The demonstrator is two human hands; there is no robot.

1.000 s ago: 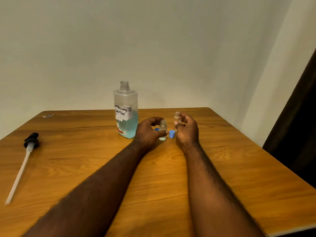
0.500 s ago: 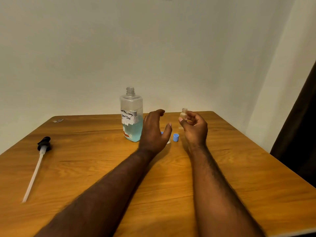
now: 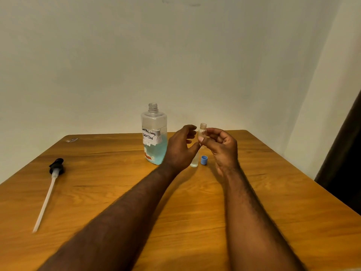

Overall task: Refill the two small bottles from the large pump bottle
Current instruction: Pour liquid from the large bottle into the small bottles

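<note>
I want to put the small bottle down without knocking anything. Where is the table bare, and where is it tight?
Bare wood lies right of the blue cap out to the table edge, and between the pump head and the large bottle. It is crowded by that bottle, where the second small bottle and cap stand under the left hand.

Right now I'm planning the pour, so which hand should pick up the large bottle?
Left. The left hand is empty and open right beside the large bottle, while the right hand already holds a small open bottle upright.
</note>
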